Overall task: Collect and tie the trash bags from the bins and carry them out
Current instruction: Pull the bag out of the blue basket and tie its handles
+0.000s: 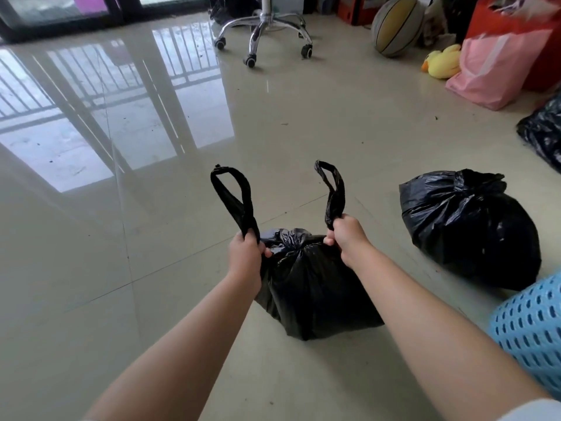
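Your left hand is curled tight round the left handle of the bag, and your right hand grips the right handle the same way. Both handle loops stick up above your fists, the left one leaning left, the right one nearly upright. Between your fists the bag's neck is gathered into a knot, with the handles pulled apart to either side of it.

The bag sits on the floor right in front of you, full and rounded, its black plastic creased below the knot. Your forearms reach down to it from the lower edge of the view.

To the right, near but apart from it, a second black bag lies on the floor with its top bunched shut. Just beside that, at the right edge, you have a blue perforated bin, only partly in view. Further right and back, part of a third dark bag shows at the edge.

Well beyond, a pink bag leans against red items, with a yellow duck toy and a ball to its left. A chair base on castors stands at the top centre. The glossy floor reflects a window and railing on the left.
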Motion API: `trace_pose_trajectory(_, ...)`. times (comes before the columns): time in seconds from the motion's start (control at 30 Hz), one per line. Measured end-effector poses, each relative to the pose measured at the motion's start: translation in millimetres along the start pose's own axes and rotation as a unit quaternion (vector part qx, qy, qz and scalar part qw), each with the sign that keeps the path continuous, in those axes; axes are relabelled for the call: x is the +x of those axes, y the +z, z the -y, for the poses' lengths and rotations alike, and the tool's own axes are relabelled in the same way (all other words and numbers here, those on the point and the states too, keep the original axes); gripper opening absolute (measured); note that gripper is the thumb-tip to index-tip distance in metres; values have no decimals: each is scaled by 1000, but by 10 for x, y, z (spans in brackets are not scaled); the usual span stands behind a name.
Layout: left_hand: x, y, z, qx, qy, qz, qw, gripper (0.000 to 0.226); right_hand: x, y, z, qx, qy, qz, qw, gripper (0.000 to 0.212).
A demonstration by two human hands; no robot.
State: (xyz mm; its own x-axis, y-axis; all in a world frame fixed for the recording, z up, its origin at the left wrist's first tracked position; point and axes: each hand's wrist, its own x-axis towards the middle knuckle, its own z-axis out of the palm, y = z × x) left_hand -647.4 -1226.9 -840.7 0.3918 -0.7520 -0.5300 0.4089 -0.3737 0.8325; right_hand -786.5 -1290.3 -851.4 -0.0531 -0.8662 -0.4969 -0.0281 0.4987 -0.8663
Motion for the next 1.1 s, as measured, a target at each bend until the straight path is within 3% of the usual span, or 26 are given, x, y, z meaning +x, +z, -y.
trace_pose_trajectory(0.17,-144,-25,35,99,155,77,980,32,-78,-215,-4,211,18,109,971,30)
trace_pose_trajectory(0.33,-246,157,-112,182,264,200,926,38,-99,-272,14,167,-6,135,977,30)
trace_pose_trajectory(0.4,-268,230,-154,174,246,249,921,34,-113,-275,-2,163,-7,145,976,30)
trace_pose_trajectory(0.53,-210,292,-72,31,42,241,969,30,-166,-283,-31,173,1,170,970,31)
trace_pose_trajectory(0.67,-65,240,10,178,-55,171,967,30,-172,-332,-39,71,-20,140,987,29)
trace_pose_trajectory(0.73,0,219,-5,286,-70,173,940,27,-167,-391,-6,-49,-55,142,987,23)
trace_pose_trajectory(0.83,-17,232,-43,435,-70,221,870,13,-196,-424,117,-163,-120,151,968,16)
trace_pose_trajectory(0.93,-27,256,-11,530,-43,218,818,52,-178,-404,196,-183,-149,138,962,22)
trace_pose_trajectory(1.0,-38,251,29,642,21,202,740,58,-143,-412,199,-186,-148,128,963,38)
trace_pose_trajectory(1.07,-61,234,86,718,86,177,667,56,-183,-390,195,-163,-124,171,964,28)
trace_pose_trajectory(1.1,-77,234,109,735,103,162,650,57,-212,-362,191,-159,-112,188,963,22)
